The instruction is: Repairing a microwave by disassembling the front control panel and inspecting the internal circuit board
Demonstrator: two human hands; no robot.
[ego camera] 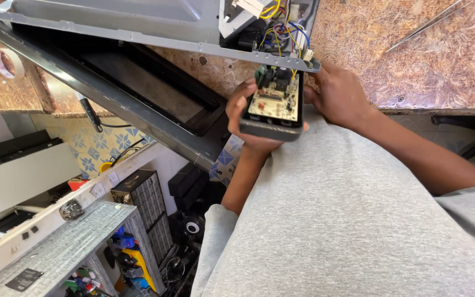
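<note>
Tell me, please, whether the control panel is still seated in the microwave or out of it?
Out: the control panel, circuit board facing up, is held between the left hand and right hand below the microwave, joined by wires.

Before you: speckled brown worktop (446,60), sunlit. Below left: blue-patterned tiled wall (92,148), grey shelf unit (61,247), stacked black appliances (149,203) beside it.

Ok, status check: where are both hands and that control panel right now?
Left hand grips control panel, circuit board facing up. Right hand at its right edge. Wires run from the board area into the open appliance casing above.
</note>
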